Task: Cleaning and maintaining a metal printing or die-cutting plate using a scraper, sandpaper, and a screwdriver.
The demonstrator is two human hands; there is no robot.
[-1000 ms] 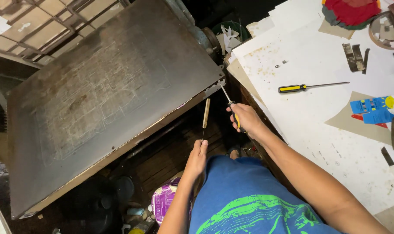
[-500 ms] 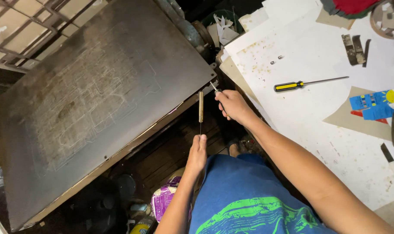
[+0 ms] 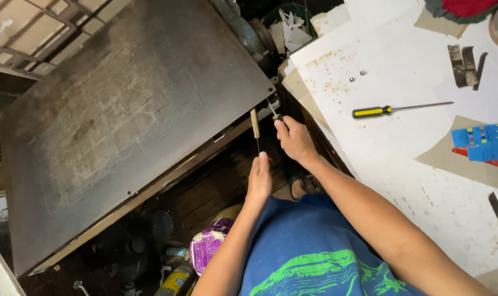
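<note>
Below the corner of the big dark metal plate (image 3: 134, 115), both hands work close together. Left hand (image 3: 259, 178) is closed around the thin shaft of a tool with a wooden handle (image 3: 255, 123); handle stands upright just above the fingers, right by the plate's lower edge. Right hand (image 3: 294, 140) grips a small screwdriver (image 3: 273, 111), tip angled up-left and touching the plate edge near its corner. Hands are near each other but apart, w/ the wooden handle just left of the right hand. To the right, a white paper-covered counter (image 3: 402, 159) carries a yellow-handled screwdriver (image 3: 399, 109), well apart from the hands, plus blue cardboard pieces (image 3: 479, 142). Dark cluttered floor under the plate, incl. a purple packet (image 3: 208, 249)
</note>
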